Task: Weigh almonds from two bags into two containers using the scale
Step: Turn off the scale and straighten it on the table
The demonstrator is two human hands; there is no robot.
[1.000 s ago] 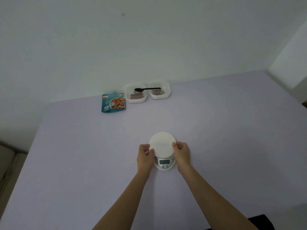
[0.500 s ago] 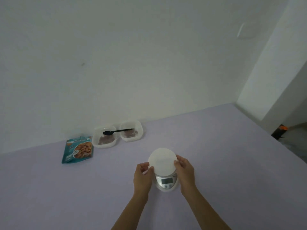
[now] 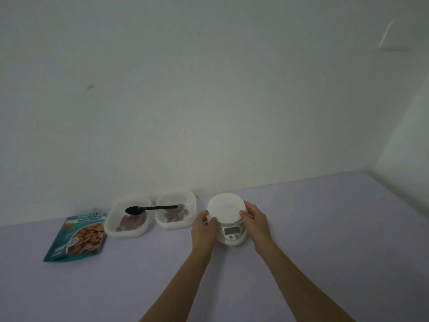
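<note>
1. Far left, we see the teal almond bag lying flat on the lilac table.
2. Beside it, the left container and right container hold almonds, with a black spoon bridging both.
3. Rightmost, the left hand and right hand grip the white scale by its sides, just beside the right container.

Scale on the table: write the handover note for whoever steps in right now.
Hands: left hand and right hand both grip the scale by its sides, just right of the containers.
The left container and right container each hold some almonds; the black spoon lies across both.
One almond bag lies left of them; no second bag in view.
Done: almonds in both containers. Left: unclear; scale platter bare, display unreadable.
</note>
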